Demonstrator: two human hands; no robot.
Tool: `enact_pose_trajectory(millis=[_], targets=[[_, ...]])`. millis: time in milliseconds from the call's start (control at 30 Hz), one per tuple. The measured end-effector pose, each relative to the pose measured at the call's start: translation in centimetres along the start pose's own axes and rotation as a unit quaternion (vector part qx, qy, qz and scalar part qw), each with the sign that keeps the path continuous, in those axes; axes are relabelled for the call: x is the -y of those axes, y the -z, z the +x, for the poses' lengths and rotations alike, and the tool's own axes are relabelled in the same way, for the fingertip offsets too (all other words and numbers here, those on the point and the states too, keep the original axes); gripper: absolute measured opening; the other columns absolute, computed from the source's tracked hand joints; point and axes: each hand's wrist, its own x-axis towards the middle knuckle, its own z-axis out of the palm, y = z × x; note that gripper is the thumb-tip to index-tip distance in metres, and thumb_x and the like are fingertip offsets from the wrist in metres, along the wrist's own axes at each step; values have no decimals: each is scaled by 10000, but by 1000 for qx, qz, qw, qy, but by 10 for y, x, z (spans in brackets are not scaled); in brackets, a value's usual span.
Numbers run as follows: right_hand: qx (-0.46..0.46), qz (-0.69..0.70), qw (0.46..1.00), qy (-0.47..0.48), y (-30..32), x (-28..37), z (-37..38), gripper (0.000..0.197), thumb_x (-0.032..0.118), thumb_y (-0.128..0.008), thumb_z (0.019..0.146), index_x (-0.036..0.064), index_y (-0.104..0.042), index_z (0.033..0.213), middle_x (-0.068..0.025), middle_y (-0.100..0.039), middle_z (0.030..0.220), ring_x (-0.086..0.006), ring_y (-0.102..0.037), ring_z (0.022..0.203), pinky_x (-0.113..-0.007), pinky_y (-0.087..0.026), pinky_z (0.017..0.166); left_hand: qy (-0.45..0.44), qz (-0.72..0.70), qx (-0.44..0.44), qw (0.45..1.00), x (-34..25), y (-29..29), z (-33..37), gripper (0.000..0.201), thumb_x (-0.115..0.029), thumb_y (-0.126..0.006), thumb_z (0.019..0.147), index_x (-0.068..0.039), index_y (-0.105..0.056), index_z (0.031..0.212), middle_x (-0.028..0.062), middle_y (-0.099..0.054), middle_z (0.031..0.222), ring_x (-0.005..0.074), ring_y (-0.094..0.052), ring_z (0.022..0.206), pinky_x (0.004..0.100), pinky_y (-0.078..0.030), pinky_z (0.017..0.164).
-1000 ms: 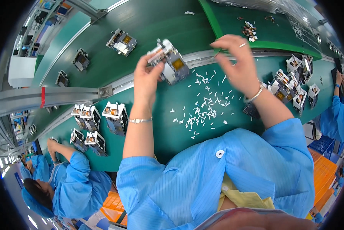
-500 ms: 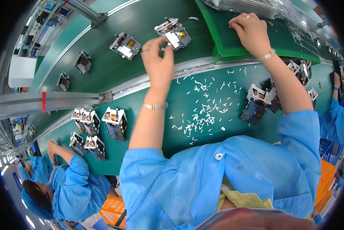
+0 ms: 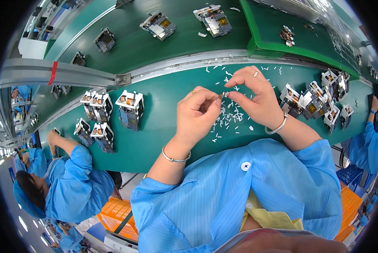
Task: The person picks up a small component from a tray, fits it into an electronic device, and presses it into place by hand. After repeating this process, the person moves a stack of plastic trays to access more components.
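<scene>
My left hand (image 3: 199,111) is closed in a pinch on a small brown-and-white part (image 3: 223,95), too small to name more exactly. My right hand (image 3: 258,95) is beside it with index finger and thumb apart, the thumb tip at the part. Below and behind both hands, many small white strips (image 3: 233,114) lie scattered on the green worktable (image 3: 163,126). To the right stand several device modules (image 3: 290,99) with white frames and dark boards. Another such module (image 3: 130,109) stands left of my left hand.
Beyond a metal rail (image 3: 189,60), modules (image 3: 213,21) sit on a green conveyor belt (image 3: 180,42). A green-edged tray (image 3: 267,47) holds a heap of small brown-and-white parts (image 3: 287,36) and clear plastic packaging (image 3: 315,12). A co-worker in blue (image 3: 73,181) sits at the left.
Both hands have drawn back toward me and come together, my left from a belt module, my right from the tray. A small part now shows between them. The belt modules appear farther right.
</scene>
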Motion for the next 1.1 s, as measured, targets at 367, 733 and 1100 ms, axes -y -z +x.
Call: enact_pose_trajectory(millis=[367,733,1100], targets=[[-18,-153,975,159,-3,0,-3,176,79,-721,708,98,-580,811,-46,-558,880,-242,-532,875,-376,-386,780,14,14,-5,1000,0,-6,-5,28,-1,-646,810,-14,-621,809,1,-597,759,26,-495,588,202,-393,494],[17,-1,1000,-10,-6,-18,6,203,82,-710,770,113,-608,943,-42,-588,954,-221,-565,858,-357,-385,804,210,-260,-26,942,14,8,16,60,-68,-618,861,-10,-632,848,22,-607,745,45,-461,587,194,-339,500],[17,166,984,-70,7,-38,24,73,8,-699,781,39,-649,824,-35,-611,851,-146,-573,783,-286,-460,727,25,226,-202,953,56,29,130,669,-298,-755,762,25,-431,1250,215,-344,1351,244,-498,1034,340,-458,833]])
